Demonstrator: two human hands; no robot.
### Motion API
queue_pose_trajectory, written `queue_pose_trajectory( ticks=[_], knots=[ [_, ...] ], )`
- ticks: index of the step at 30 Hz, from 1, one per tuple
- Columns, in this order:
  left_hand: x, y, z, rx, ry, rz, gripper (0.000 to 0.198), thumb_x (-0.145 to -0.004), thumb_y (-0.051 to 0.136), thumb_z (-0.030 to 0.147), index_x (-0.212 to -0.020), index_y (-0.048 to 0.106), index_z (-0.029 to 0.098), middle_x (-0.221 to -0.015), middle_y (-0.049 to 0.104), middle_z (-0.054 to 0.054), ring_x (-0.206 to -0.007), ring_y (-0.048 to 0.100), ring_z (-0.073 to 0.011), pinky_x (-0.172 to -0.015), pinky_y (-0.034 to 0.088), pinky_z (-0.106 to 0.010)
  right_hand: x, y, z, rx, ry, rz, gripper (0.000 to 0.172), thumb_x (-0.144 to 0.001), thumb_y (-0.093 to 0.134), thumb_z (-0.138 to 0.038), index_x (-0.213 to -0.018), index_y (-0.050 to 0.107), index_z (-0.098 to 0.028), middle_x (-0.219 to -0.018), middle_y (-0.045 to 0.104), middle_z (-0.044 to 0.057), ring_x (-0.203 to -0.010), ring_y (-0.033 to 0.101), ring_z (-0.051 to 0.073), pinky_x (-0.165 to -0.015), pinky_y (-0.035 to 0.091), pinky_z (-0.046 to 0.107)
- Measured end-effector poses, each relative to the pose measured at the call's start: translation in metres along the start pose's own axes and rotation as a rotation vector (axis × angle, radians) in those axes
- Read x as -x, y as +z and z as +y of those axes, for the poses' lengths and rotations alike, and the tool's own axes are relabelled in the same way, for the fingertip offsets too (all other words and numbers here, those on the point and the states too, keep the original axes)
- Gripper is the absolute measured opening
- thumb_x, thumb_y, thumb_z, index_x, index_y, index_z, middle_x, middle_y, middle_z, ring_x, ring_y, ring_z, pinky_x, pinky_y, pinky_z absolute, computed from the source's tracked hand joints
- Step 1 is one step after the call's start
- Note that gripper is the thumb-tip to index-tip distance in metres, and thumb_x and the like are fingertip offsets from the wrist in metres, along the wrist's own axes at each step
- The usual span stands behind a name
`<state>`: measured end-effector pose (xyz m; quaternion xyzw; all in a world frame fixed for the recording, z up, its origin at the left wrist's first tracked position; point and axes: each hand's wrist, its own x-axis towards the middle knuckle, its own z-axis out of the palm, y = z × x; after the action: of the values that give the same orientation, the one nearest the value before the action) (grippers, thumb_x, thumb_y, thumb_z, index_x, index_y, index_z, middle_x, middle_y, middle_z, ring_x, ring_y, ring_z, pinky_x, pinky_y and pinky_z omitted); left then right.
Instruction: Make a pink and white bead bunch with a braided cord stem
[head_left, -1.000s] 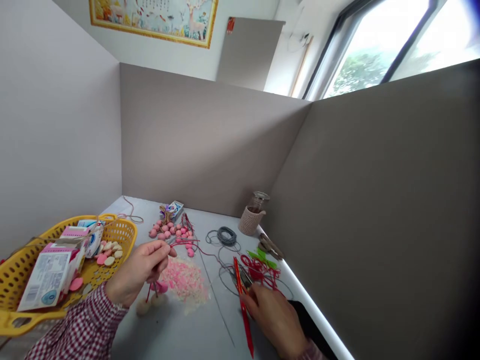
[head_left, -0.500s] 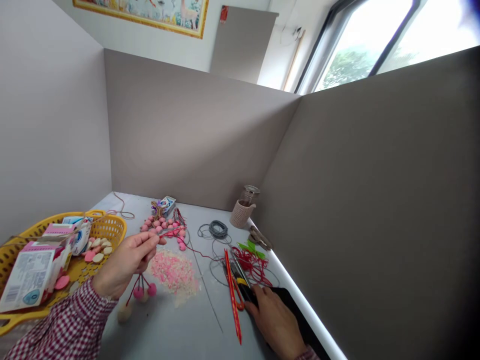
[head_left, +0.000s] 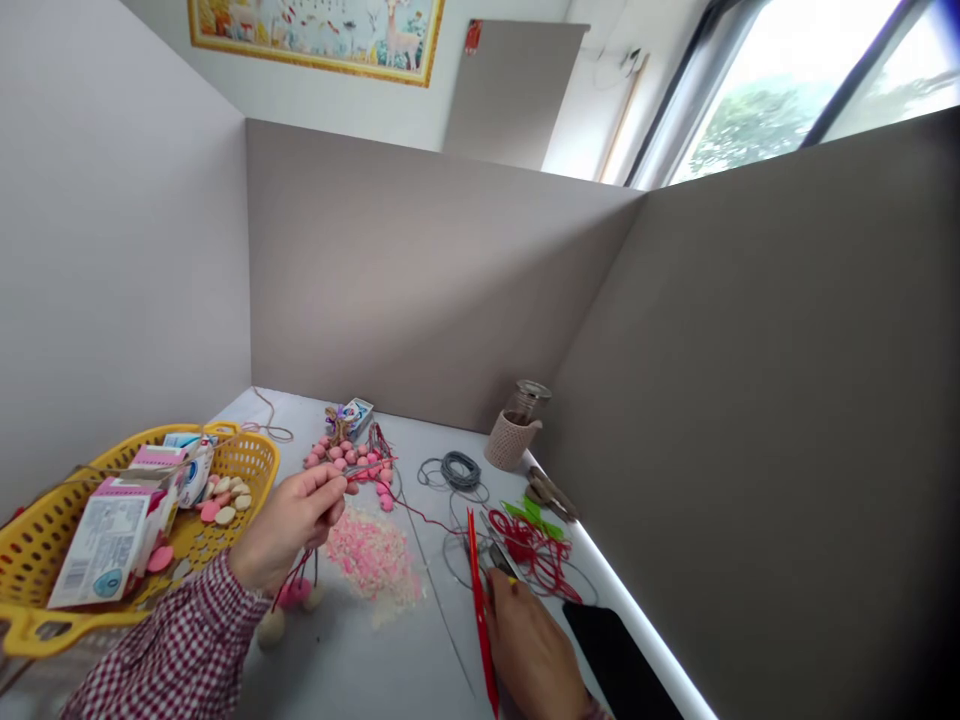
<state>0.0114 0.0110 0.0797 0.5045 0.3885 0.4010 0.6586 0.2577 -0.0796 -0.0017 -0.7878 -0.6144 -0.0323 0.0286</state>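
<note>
One dark flat slab (head_left: 621,655) is lying beside the right hand (head_left: 534,640), which is covering the near part of a metal tool (head_left: 505,562); its own fingers are hiding whether it is gripping. A red pointed stick (head_left: 481,620) is lying alongside, seemingly kept within easy reach. Further left, the left hand (head_left: 291,525) is pinching red cord (head_left: 369,473) between thumb and fingers above the tabletop, probably so the strands stay together, while pink and pale beads (head_left: 297,592) are hanging below (one pale bead seems to be touching down). Pink crumbs (head_left: 375,560) are spreading beyond; the yellow basket (head_left: 262,465) is keeping packets and discs contained. Farther off, pink beads (head_left: 341,457) are clustering, and a sleeved jar (head_left: 514,440) is standing near the right-hand partition.
</note>
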Motion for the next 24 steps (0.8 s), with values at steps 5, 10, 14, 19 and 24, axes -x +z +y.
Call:
queue_pose_trajectory(
  ticks=[5, 10, 14, 19, 24],
  knots=[
    [-0.003, 0.000, -0.001, -0.017, 0.001, 0.028, 0.048, -0.059, 0.061, 0.058, -0.076, 0.052, 0.014, -0.044, 0.028, 0.013, -0.037, 0.014, -0.0012, -0.037, 0.007, -0.017, 0.005, -0.011, 0.026, -0.215, 0.002, -0.148, 0.055, -0.073, 0.033, -0.003, -0.126, 0.045, -0.010, -0.098, 0.068, 0.014, -0.084, 0.066, 0.024, -0.071, 0.045, 0.030],
    [-0.007, -0.001, -0.004, -0.019, -0.001, 0.032, 0.052, -0.059, 0.063, 0.058, -0.082, 0.054, 0.012, -0.044, 0.020, 0.014, -0.038, 0.011, -0.0020, -0.037, 0.006, -0.018, 0.018, -0.038, 0.070, -0.552, 0.173, -0.025, 0.037, -0.072, 0.039, -0.018, -0.103, 0.058, -0.019, -0.091, 0.069, 0.011, -0.081, 0.065, 0.025, -0.071, 0.046, 0.032],
    [-0.009, 0.000, -0.006, 0.030, -0.006, 0.039, 0.050, -0.064, 0.058, 0.061, -0.081, 0.053, 0.014, -0.044, 0.020, 0.014, -0.039, 0.009, -0.0029, -0.037, 0.005, -0.019, 0.028, -0.070, 0.071, -0.979, 0.345, 0.345, 0.021, -0.069, 0.051, -0.034, -0.085, 0.051, -0.021, -0.061, 0.061, 0.004, -0.049, 0.054, 0.018, -0.054, 0.045, 0.031],
    [-0.006, 0.004, -0.004, 0.066, 0.001, 0.027, 0.045, -0.065, 0.059, 0.059, -0.076, 0.051, 0.016, -0.046, 0.020, 0.013, -0.040, 0.008, -0.0031, -0.037, 0.004, -0.019, 0.036, -0.072, 0.005, -1.465, 0.225, 0.108, 0.035, -0.076, 0.054, -0.052, -0.089, 0.049, -0.020, -0.042, 0.036, -0.009, -0.035, 0.033, 0.009, -0.037, 0.026, 0.021],
    [-0.003, 0.008, -0.005, 0.070, 0.047, 0.054, 0.043, -0.061, 0.066, 0.053, -0.077, 0.051, 0.016, -0.045, 0.019, 0.014, -0.040, 0.008, -0.0030, -0.038, 0.004, -0.020, 0.033, -0.042, -0.067, -1.611, 0.076, -0.266, 0.048, -0.063, 0.066, -0.058, -0.085, 0.054, -0.017, -0.050, 0.037, -0.009, -0.035, 0.025, 0.003, -0.035, 0.015, 0.018]
  ],
)
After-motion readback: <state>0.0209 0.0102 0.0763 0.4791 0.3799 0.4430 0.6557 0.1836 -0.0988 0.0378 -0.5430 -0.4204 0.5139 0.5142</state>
